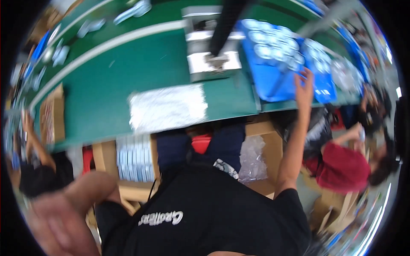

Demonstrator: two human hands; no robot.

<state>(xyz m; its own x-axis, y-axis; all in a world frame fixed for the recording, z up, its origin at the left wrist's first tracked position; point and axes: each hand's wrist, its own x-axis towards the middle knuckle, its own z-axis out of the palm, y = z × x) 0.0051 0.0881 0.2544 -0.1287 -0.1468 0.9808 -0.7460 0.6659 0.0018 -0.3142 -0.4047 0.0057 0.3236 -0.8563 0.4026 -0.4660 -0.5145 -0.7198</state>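
Observation:
My right hand point(303, 81) reaches forward to the near right part of a blue tray point(267, 85), fingers apart, and I see nothing held in it. Several round, pale blue-white pieces point(273, 45) sit in rows toward the tray's far side. Beside it on the right is another blue tray point(323, 88) with similar pieces. My left hand point(60, 224) is raised at the lower left, close to the camera and away from the bench; motion blur hides its fingers. A metal fixture point(213, 62) with white plates stands left of the first tray.
A white crinkled sheet point(168, 106) lies on the green bench point(98, 98). Open cartons below hold pale blue packs point(134, 160) and clear plastic bags point(254, 160). A dark post point(226, 27) rises before the fixture. Co-workers sit left point(40, 175) and right point(344, 166).

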